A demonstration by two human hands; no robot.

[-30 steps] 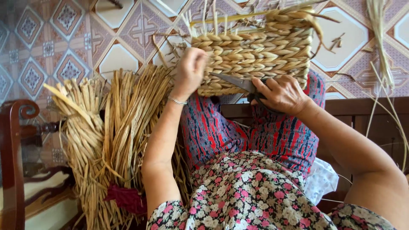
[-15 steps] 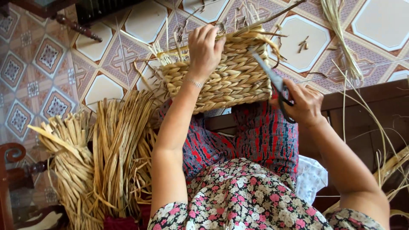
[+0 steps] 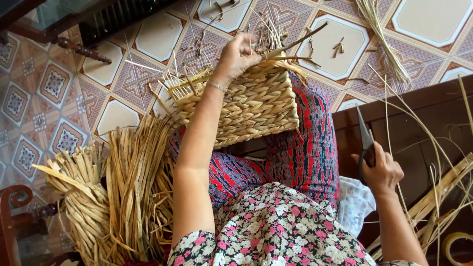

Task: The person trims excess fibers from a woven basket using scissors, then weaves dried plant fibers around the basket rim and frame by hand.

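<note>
Basket [image 3: 246,106] of woven straw rests on the person's lap, tilted, loose ends sticking up at its far rim. Left hand [image 3: 236,56] grips that rim, fingers curled over the weave. Right hand [image 3: 382,170] is well apart at the right, fingers closed through the handles of scissors [image 3: 365,140], blades pointing up. Straw bundles [image 3: 113,192] stand on the tiled floor [image 3: 49,98] beside the left arm.

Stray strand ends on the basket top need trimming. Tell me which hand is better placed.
Right, probably. The right hand holds the scissors, blades pointing up, beside the woven basket. The left hand grips the basket's top edge.
</note>
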